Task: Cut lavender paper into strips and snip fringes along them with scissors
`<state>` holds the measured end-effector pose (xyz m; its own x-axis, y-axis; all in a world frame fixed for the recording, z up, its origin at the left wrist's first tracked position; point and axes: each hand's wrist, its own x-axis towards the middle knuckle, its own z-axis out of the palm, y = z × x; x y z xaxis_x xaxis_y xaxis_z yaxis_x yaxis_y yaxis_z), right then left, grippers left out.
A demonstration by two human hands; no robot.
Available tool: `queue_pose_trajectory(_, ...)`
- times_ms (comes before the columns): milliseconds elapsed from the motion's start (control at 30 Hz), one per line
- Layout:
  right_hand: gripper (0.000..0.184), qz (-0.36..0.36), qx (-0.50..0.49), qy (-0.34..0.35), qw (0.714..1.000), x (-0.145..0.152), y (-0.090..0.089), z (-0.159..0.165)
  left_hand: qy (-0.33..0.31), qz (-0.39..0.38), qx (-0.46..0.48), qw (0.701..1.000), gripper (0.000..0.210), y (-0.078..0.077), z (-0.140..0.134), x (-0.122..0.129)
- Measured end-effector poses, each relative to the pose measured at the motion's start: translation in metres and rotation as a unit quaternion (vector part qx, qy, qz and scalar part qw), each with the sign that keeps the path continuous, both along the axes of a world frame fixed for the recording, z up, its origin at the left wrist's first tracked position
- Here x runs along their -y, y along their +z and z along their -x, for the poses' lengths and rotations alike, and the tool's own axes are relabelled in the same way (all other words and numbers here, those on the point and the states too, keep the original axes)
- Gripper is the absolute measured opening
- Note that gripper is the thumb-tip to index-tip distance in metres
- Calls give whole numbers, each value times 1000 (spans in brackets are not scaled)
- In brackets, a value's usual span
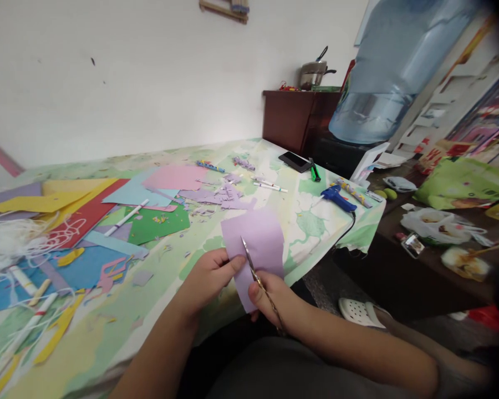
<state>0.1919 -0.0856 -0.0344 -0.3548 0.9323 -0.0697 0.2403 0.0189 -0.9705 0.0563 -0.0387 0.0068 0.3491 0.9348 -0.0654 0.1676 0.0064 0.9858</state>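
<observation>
A sheet of light purple paper (260, 235) is held up over the table's near edge. My left hand (210, 277) pinches its left side between thumb and fingers. In my right hand (276, 302) is a pair of scissors (249, 257), gripped by the handles, with the blade pointing up and left across the face of the paper. The lower blade is hidden, and whether the paper is cut there I cannot tell. Beyond the sheet lie cut purple paper scraps (227, 194) on the patterned tablecloth (311, 219).
Coloured paper sheets (158, 224) and white string (8, 244) spread over the left side. A blue glue gun (336, 197) with a cable rests at the right edge, near a green cutter (315, 170) and a dark phone-like slab (294, 161). A large water bottle (374, 94) stands behind.
</observation>
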Motion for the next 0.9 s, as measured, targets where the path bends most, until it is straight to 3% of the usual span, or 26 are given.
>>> queue_pose_trajectory(167,48,-26,3,-6,1000,2,2,3,-16,7,17,1000,19,2,1,2)
queue_pose_trajectory(333,44,-124,12,-11,992,3,14,3,-27,-13,-18,999,19,5,3,3)
queue_pose_trajectory(567,47,-11,0,-1,1000,2,6,3,-37,0,-22,999,21,7,4,1)
queue_pose_trajectory(700,49,13,-1,-22,1000,-3,3,4,-30,23,-12,999,21,10,3,-3)
queue_pose_trajectory(900,46,20,-39,-30,999,-15,18,8,-30,41,8,999,22,17,1,-14)
